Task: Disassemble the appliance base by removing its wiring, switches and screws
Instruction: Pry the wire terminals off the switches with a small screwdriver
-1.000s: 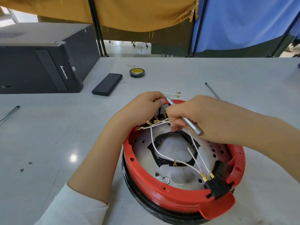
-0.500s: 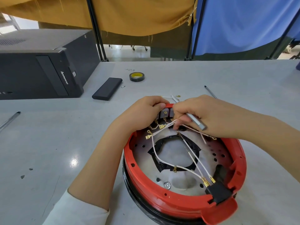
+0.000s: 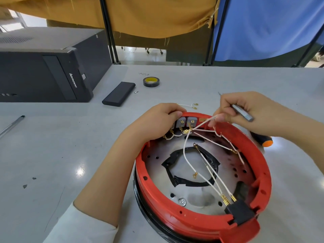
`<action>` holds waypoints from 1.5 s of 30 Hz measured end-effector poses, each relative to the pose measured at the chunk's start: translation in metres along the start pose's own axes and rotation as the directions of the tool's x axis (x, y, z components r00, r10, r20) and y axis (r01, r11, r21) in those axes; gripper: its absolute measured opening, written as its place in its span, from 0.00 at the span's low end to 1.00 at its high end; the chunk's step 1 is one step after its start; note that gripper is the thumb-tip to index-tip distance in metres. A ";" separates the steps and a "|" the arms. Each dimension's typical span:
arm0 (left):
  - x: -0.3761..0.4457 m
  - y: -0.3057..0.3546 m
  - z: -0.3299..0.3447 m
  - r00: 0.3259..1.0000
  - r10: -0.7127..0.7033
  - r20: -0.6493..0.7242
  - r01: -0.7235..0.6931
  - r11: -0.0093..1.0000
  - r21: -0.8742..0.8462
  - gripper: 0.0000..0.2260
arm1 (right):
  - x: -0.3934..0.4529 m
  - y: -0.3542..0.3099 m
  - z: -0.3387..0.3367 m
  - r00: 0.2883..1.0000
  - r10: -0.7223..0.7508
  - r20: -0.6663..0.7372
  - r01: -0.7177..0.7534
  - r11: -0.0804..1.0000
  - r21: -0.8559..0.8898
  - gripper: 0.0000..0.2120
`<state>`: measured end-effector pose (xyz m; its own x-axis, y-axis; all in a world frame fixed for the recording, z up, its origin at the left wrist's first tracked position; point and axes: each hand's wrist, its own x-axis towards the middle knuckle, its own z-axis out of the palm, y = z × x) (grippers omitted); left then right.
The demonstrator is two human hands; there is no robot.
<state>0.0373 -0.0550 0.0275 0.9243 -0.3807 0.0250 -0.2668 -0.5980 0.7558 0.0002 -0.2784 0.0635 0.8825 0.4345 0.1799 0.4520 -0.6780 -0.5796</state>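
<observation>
Grey table (image 3: 228, 81) carries everything; black computer case (image 3: 43, 74) far left, dark slab-shaped pack (image 3: 119, 93) and a tape roll (image 3: 151, 82) beyond the work. Appliance base (image 3: 201, 223), red plastic ring over a black skirt with a metal floor plate, sits near the front edge, right of centre, open side up. Looks rigid and light enough to slide on the smooth top, so it wants bracing at the rim. Left hand (image 3: 157, 121) does that: fingers curled over the far rim just beside the grey switches (image 3: 186, 122), gripping the ring. Right hand (image 3: 245, 111) pinches a white wire (image 3: 203, 122) between thumb and fingertips and pulls it up taut from the switch terminals, with a small metal tool (image 3: 242, 115) tucked in the same hand. An orange-ended screwdriver handle (image 3: 263, 140) lies just outside the rim under that wrist. Wires are thin, limp, braided-looking; brass spade lugs at the ends. Judgement: pull at the lug, not mid-wire, or the crimp may tear. Black connector block (image 3: 240, 214) at the near rim holds three leads. One screw (image 3: 182, 201) shows in the plate. A loose wire (image 3: 187, 105) lies on the table past the rim.
</observation>
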 end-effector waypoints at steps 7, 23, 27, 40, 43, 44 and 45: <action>-0.006 0.004 -0.001 0.996 0.049 0.080 -0.040 0.993 -0.113 0.22 | 0.010 -0.003 -0.014 0.996 0.028 0.084 -0.020 0.995 -0.095 0.16; -0.010 0.005 -0.003 0.981 0.083 0.173 -0.061 0.990 -0.127 0.14 | -0.010 -0.007 -0.015 0.961 0.051 0.271 -0.023 0.994 -0.104 0.17; -0.008 0.004 -0.003 0.982 0.077 0.170 -0.057 0.991 -0.120 0.14 | -0.012 -0.004 -0.016 0.946 0.070 0.316 -0.034 0.992 -0.119 0.17; -0.004 0.004 -0.001 0.989 0.093 0.118 -0.081 0.991 -0.104 0.14 | 0.016 0.023 -0.013 0.990 0.120 -0.075 -0.077 0.899 0.432 0.16; -0.005 0.004 0.000 0.995 0.079 0.065 -0.068 0.987 -0.146 0.11 | 0.050 0.037 0.008 0.975 0.169 -0.144 -0.122 0.950 0.289 0.16; -0.005 0.004 0.000 0.996 0.073 0.047 -0.065 0.987 -0.146 0.09 | 0.061 0.042 0.014 0.971 0.185 -0.152 -0.145 0.960 0.240 0.16; -0.005 0.004 0.001 0.997 0.070 0.033 -0.064 0.987 -0.144 0.07 | 0.071 0.049 0.020 0.966 0.205 -0.158 -0.173 0.965 0.195 0.16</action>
<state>0.0314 -0.0557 0.0299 0.8941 -0.4444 0.0564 -0.2837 -0.4643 0.8390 0.0826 -0.2688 0.0321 0.9655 0.1876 0.1806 0.2588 -0.6140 -0.7457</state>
